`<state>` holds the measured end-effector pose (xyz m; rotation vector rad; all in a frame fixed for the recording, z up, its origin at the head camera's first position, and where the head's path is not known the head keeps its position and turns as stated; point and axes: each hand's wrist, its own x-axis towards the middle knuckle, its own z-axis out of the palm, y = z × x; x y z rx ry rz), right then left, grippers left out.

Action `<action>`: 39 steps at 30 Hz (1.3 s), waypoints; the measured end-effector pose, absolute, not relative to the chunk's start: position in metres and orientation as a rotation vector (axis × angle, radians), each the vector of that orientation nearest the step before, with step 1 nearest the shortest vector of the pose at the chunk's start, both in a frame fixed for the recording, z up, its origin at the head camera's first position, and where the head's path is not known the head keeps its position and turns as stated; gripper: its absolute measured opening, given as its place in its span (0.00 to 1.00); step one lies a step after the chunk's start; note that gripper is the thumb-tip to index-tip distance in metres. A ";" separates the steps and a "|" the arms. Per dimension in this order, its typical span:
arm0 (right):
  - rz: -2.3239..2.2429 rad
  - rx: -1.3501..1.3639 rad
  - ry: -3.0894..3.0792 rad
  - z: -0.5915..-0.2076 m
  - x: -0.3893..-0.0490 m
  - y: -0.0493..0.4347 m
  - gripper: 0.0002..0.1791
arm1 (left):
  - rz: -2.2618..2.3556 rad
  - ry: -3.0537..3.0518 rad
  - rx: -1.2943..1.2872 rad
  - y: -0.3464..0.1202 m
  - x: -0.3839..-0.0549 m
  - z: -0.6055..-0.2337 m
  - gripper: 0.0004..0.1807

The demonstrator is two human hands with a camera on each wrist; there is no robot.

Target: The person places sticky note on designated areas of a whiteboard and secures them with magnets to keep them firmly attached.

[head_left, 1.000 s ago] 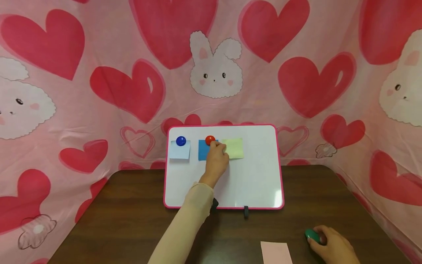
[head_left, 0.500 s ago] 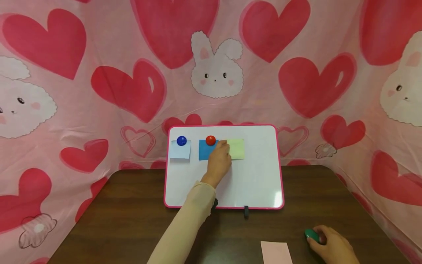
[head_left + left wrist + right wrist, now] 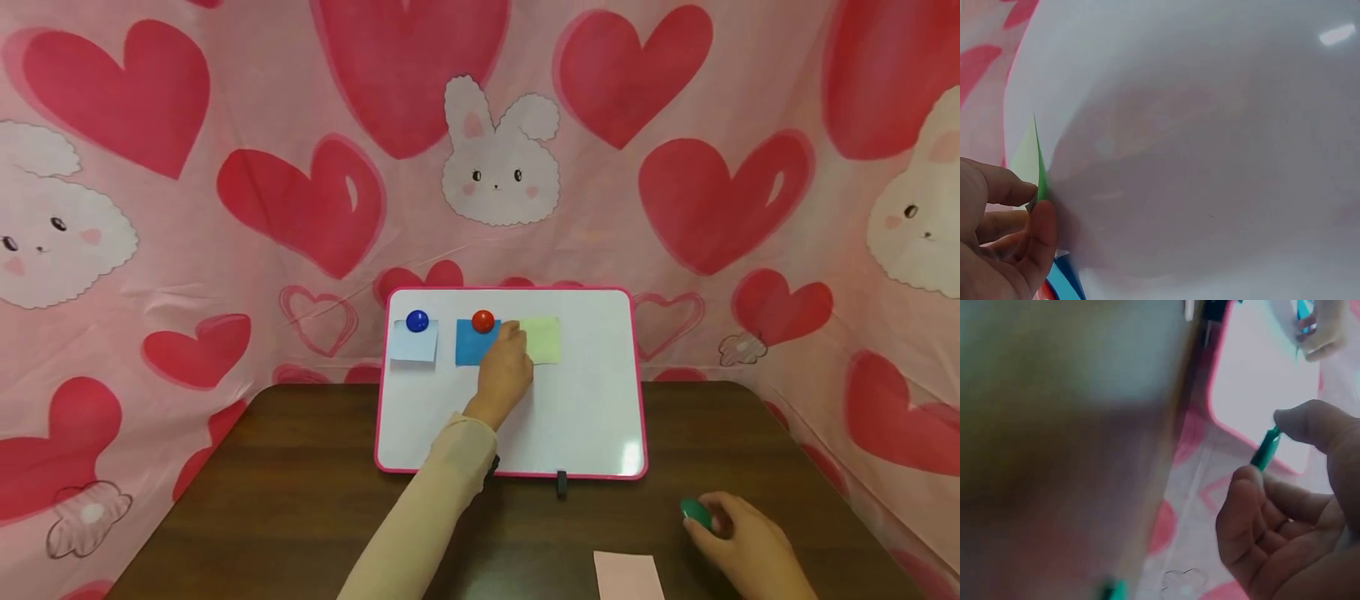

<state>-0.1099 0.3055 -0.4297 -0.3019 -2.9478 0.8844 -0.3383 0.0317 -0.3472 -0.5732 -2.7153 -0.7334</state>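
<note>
Against the whiteboard, my left hand pinches the left side of a light green sticky note. Thumb and finger close on the paper in the left wrist view, where the note appears nearly edge-on. My right hand holds a round green magnet between thumb and fingers, above the table at the right. The right wrist view catches this magnet from the side. Left of my left hand, a red magnet sits on a blue sticky note, partly covered by the hand.
A blue magnet is on a pale blue note at the board's left. One pink note lies on the dark wooden table near the front. A black foot juts from the board's lower edge. Heart-patterned cloth hangs behind.
My left hand has shifted right from beside the red magnet to the green note's left side. My right hand has raised the green magnet slightly and moved left. The head view has tilted a little.
</note>
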 end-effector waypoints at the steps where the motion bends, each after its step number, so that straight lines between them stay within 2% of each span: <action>1: 0.878 -0.279 -2.923 -0.427 -0.111 0.302 0.28 | -0.728 -2.717 -0.571 0.032 -0.338 -0.348 0.23; 8: 0.740 -0.069 -2.708 -0.405 -0.126 0.277 0.21 | -0.589 -2.704 -0.576 0.031 -0.338 -0.351 0.26; 20: 0.716 0.129 -2.558 -0.367 -0.173 0.252 0.18 | -0.490 -2.705 -0.590 0.028 -0.339 -0.354 0.30; 26: 0.743 0.152 -2.575 -0.352 -0.196 0.237 0.19 | -0.448 -2.730 -0.583 0.030 -0.338 -0.353 0.33; 39: 0.737 0.199 -2.574 -0.343 -0.223 0.219 0.19 | -0.060 -2.627 -0.618 0.029 -0.337 -0.350 0.27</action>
